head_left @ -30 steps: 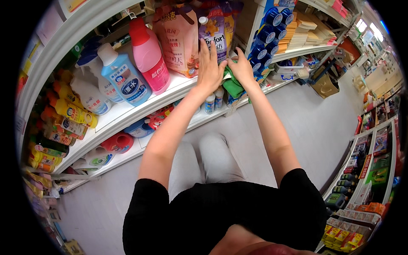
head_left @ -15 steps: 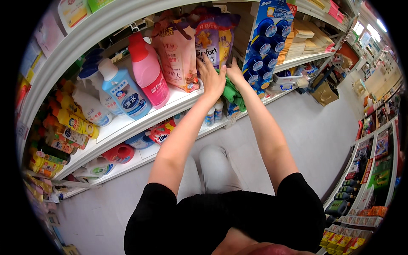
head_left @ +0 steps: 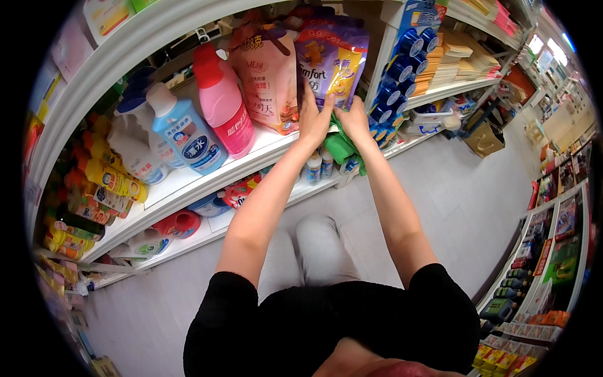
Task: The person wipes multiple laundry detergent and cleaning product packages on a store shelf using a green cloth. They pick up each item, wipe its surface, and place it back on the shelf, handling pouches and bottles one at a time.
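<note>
A purple and yellow fabric softener pouch (head_left: 331,55) stands on the upper shelf between my hands. My left hand (head_left: 316,119) grips its lower left side, thumb across the front and fingers along the edge. At its lower right corner my right hand (head_left: 353,119) is closed, touching the pouch, with a green cloth (head_left: 343,148) bunched in it and hanging over the shelf edge. More purple packs stand behind, partly hidden. Close by on the left is a pink detergent pouch (head_left: 267,78). The fingertips of both hands are partly hidden.
A pink bottle (head_left: 227,103) and a blue bottle (head_left: 186,135) stand left on the white shelf (head_left: 257,149). To the right hangs a card of blue round containers (head_left: 402,69), near paper stacks (head_left: 455,53). Small bottles (head_left: 313,168) sit on the shelf below.
The purple pouch has come forward and right, with both hands on its lower sides. The blue card to the right appears turned more edge-on. The green cloth stays at my right hand.
</note>
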The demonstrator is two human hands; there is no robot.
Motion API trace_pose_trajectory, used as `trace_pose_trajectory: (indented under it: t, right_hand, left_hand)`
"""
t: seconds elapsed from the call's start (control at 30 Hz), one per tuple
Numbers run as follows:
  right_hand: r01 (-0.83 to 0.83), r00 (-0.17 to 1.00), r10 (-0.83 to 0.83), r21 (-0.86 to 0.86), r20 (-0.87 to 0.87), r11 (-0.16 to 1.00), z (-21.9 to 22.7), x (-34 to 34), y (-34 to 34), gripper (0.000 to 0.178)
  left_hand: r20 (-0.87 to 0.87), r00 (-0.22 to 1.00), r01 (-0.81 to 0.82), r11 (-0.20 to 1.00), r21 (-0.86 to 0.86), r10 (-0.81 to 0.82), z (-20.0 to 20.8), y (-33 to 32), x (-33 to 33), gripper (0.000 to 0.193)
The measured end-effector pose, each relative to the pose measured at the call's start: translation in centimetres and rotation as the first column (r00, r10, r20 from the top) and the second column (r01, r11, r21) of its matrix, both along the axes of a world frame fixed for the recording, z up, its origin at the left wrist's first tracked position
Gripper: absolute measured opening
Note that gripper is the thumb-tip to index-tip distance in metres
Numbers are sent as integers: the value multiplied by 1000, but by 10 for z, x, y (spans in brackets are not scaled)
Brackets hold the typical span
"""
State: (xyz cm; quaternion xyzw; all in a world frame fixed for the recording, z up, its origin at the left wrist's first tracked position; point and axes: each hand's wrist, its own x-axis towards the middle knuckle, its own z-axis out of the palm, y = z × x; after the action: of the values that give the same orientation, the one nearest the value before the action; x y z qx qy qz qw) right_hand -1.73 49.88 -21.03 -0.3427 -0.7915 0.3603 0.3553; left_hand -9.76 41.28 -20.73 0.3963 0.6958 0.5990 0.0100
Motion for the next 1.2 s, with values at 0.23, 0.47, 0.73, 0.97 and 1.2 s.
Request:
trace_pose_trajectory:
  t: [0.23,0.47,0.73,0.97,1.2]
  right_hand:
    - [39,999,-42,100,23,994,-7,7,11,47]
    - [50,995,-65,198,72,979,-7,3,2,36]
    - [130,985,-151,217,86,967,-4,3,-5,19]
    - [171,978,-197,296,62,940,-4,9,-4,14]
    - [154,984,-175,331,37,931,-7,8,-2,13]
  left_hand:
    - [-192,981,-27,1000,17,29,5,-51,20,66]
    - [55,969,-243,970,9,242,-21,-63,15,81]
    - [-43,976,-216,976,-27,214,-22,-45,14,83]
    - [72,948,-309,951,-11,308,-17,-53,-10,84]
    - [2,956,-292,956,-41,292,-18,-43,-48,83]
